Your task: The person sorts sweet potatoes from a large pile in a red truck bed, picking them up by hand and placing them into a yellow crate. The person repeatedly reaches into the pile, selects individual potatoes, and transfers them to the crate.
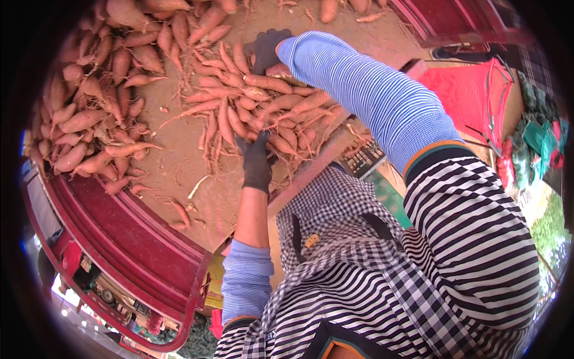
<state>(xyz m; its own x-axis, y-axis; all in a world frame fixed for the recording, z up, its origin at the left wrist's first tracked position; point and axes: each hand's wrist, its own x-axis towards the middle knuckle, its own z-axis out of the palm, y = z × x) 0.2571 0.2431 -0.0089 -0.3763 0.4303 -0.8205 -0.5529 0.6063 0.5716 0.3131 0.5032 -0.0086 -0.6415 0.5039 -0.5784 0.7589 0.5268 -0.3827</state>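
Observation:
A spread of sweet potatoes (pixel 264 105) with stringy roots lies on the dirt-covered bed of a red truck or cart (pixel 157 188). At the near edge of this spread my left hand (pixel 258 164), in a dark glove, touches the roots and tubers; its fingertips are partly hidden among them. My right hand (pixel 269 49), gloved as well, reaches to the far side of the spread, beside a darker reddish sweet potato (pixel 280 72). Whether its hidden fingers grip anything cannot be told.
A large heap of sweet potatoes (pixel 103 89) fills the left of the bed. Red metal side panels (pixel 134 229) bound it at lower left and upper right. A black crate (pixel 363 157) stands below the bed's near edge. Red fabric (pixel 471 98) and filled mesh sacks (pixel 520 161) lie at right.

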